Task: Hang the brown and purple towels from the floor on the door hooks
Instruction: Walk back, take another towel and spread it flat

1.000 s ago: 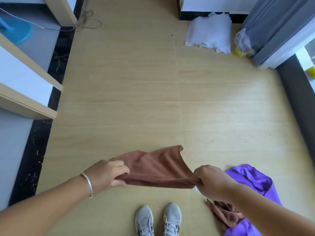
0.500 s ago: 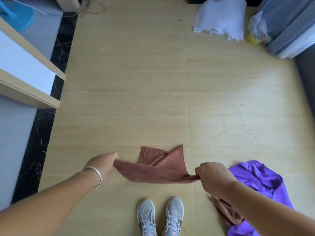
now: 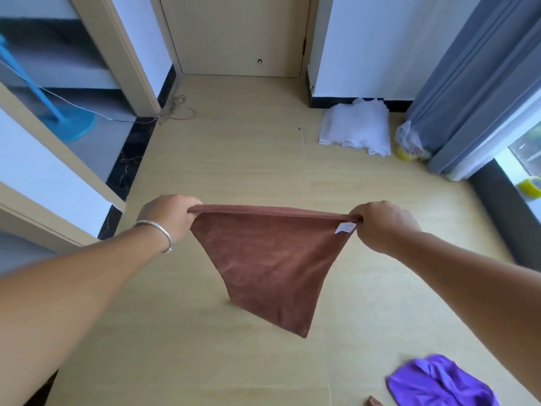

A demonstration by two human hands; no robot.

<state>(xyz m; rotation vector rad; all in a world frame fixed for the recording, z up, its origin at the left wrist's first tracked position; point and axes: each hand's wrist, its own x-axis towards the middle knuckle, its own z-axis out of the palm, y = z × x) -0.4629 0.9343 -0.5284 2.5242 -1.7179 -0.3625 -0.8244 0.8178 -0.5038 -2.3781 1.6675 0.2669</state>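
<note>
Lifted clear of the floor (image 3: 234, 159) since a moment ago: brown towel (image 3: 269, 259), then bunched low above the shoes, now stretched taut along its top hem and hanging to a point. Left hand (image 3: 169, 215), bracelet (image 3: 155, 234) on the wrist, pinching one upper corner; right hand (image 3: 380, 225) pinching the other, beside a white tag (image 3: 345, 227). Nearest, at lower right, purple towel (image 3: 439, 382) crumpled on the floor. Farther off, white cloth (image 3: 355, 127) against the wall, grey curtain (image 3: 474, 83) to its right. Farthest, closed door (image 3: 237, 33); hooks out of view.
</note>
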